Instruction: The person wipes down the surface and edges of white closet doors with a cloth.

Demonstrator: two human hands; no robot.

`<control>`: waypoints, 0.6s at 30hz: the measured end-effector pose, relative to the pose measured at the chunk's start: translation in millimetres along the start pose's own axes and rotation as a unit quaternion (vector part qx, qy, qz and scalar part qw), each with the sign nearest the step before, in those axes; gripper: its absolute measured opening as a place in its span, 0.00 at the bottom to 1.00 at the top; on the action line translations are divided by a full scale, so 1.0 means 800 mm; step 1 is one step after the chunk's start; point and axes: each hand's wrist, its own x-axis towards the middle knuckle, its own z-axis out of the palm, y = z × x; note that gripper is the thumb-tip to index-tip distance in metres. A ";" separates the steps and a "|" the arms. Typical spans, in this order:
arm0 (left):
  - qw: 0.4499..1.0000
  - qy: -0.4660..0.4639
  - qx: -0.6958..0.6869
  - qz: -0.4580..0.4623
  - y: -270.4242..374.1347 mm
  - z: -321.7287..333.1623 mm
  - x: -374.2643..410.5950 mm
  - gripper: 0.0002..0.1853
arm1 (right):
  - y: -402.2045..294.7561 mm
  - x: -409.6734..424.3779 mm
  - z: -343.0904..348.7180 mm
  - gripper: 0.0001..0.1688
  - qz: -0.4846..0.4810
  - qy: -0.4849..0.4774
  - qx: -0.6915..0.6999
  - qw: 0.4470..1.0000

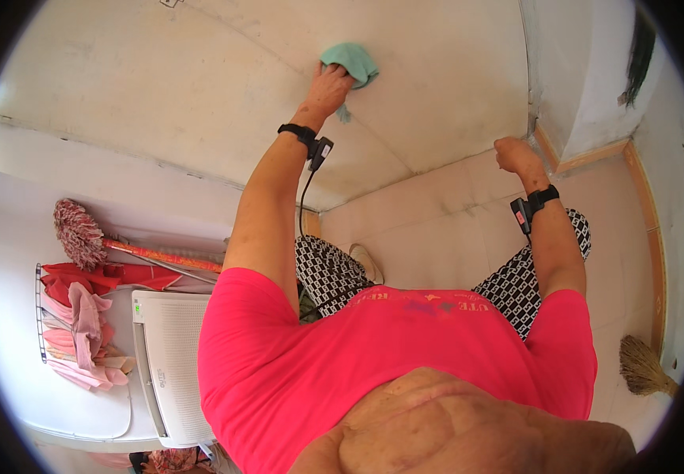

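Note:
My left hand holds a folded green cloth flat against a large cream wall panel. A small piece of the cloth hangs below the palm, and the fingertips are partly tucked under its fold. Over by the panel's right end, my right hand is curled into a fist beside the corner, above the floor. Nothing shows in it, though its inner side is hidden. Both wrists wear black straps with small boxes and cables.
Pinkish floor tiles lie around my legs. At left are a red-and-white mop, hanging cloths and a white appliance. To the right stand a wall with tile skirting and a straw broom.

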 end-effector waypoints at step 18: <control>0.917 0.220 -0.201 -0.264 -0.173 -0.265 0.099 0.33 | 0.000 0.001 0.007 0.08 0.003 -0.007 -0.016 1.000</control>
